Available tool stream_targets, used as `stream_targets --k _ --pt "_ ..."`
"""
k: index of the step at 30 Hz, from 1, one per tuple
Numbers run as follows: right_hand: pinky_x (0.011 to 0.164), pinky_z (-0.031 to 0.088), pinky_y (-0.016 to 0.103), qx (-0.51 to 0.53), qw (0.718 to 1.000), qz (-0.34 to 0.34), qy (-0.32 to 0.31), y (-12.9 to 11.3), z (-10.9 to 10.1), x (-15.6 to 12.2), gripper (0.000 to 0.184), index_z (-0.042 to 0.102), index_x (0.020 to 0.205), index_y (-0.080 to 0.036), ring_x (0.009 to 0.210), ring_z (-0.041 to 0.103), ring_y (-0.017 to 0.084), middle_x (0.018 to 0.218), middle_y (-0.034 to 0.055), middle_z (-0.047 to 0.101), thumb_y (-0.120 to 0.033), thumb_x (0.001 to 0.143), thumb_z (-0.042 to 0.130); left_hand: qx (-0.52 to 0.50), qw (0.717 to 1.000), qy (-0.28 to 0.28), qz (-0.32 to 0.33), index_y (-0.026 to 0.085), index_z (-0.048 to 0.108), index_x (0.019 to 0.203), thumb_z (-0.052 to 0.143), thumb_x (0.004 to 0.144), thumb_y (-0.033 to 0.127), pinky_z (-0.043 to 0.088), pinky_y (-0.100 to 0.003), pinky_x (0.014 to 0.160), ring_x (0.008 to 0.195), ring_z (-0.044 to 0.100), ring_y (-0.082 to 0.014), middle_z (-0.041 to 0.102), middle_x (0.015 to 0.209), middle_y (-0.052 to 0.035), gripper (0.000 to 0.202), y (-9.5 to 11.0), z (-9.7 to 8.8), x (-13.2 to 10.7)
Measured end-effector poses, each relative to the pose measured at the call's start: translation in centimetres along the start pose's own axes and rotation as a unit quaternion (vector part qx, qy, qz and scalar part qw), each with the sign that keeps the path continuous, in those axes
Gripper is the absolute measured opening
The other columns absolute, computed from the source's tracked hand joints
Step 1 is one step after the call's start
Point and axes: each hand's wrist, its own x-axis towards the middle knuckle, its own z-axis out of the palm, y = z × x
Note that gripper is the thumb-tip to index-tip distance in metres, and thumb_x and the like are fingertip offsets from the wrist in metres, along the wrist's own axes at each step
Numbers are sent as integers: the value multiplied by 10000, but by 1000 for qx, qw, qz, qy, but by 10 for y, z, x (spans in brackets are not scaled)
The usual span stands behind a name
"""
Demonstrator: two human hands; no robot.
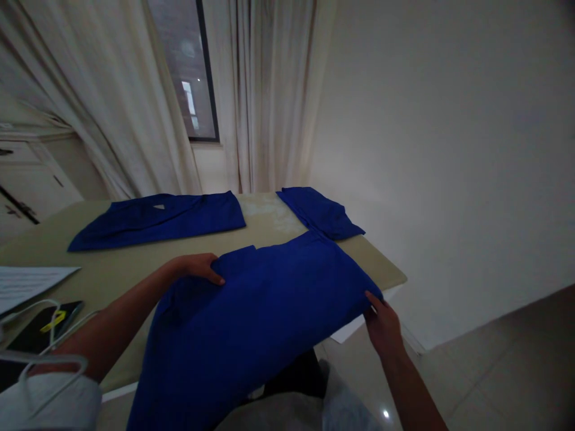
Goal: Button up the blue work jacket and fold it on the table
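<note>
A large blue garment (269, 299) lies partly on the table and hangs over its front edge towards me; its exact kind does not show. My left hand (200, 267) grips its upper left edge, thumb on top and fingers hidden beneath the cloth. At the right corner, my right hand (381, 323) pinches the fabric between thumb and fingers. The cloth is stretched between both hands, and its lower left part drops out of view.
Farther back on the table (108, 281) lie a folded blue garment (166, 218) and another blue piece (318, 212), which touches the held cloth. Papers (31, 281), a dark phone-like device (67, 314) and white cables (54, 344) are at left. A wall (449, 149) stands right; curtains (278, 90) hang behind.
</note>
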Motion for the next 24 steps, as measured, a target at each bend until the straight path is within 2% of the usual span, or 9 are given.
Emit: stream_targets --k 3,6,8,11,14,17,21,23,24 --pt "728 664 377 32 996 80 15 20 9 -26 581 683 1081 -234 903 763 261 1072 57 788 -471 610 925 -88 995 -26 34 215 755 1093 832 634 596 603 -384 957 1099 743 -327 800 1149 -73 601 9 10 -4" --pt "845 659 412 19 999 41 10 23 20 -43 671 668 1206 -224 1003 765 281 1117 66 793 -414 618 930 -122 990 -24 69 219 715 1223 820 666 586 585 -404 1012 1137 726 -327 784 1203 -67 676 22 16 -15" --pt "923 639 415 4 1000 -5 6 11 24 -45 735 650 1287 -226 1056 756 281 1141 63 793 -376 624 929 -133 987 8 94 232 683 1302 800 708 595 571 -418 1046 1171 711 -329 765 1255 -59 705 32 18 -25" --pt "918 638 401 -8 998 -59 15 -30 23 -25 741 651 1311 -245 1012 761 259 1118 45 795 -351 630 924 -157 977 69 123 261 630 1400 789 775 572 572 -428 1056 1211 694 -333 743 1303 -49 716 52 21 -41" --pt "842 649 388 -5 985 -162 51 -92 29 26 655 703 1195 -258 903 753 226 1040 20 788 -289 579 925 -223 956 124 146 269 601 1433 802 813 527 613 -432 994 1157 721 -329 753 1274 -50 701 81 29 -47" --pt "819 625 408 -13 947 -317 53 -174 64 107 567 721 1099 -248 830 724 199 1015 23 773 -209 564 905 -327 912 168 180 269 579 1441 826 821 494 646 -444 924 1076 752 -312 751 1281 -61 704 122 39 -31" --pt "919 534 399 -190 888 -417 -31 -284 165 228 520 629 1273 -54 1015 709 195 1242 196 714 -246 824 807 -434 827 246 259 256 572 1417 857 814 437 593 -439 1045 1196 707 -286 710 1361 -85 692 201 45 35" --pt "942 487 385 -344 849 -401 23 -312 222 274 678 472 1430 20 1174 652 222 1385 280 612 -281 897 764 -510 772 274 264 257 534 1437 815 865 381 558 -421 1096 1236 687 -255 690 1385 -97 650 244 48 82" --pt "980 457 399 -417 820 -388 57 -314 246 289 743 371 1484 54 1249 609 241 1423 318 563 -328 948 716 -546 748 278 253 251 516 1445 779 896 353 554 -412 1097 1230 688 -241 687 1383 -109 617 262 51 106"
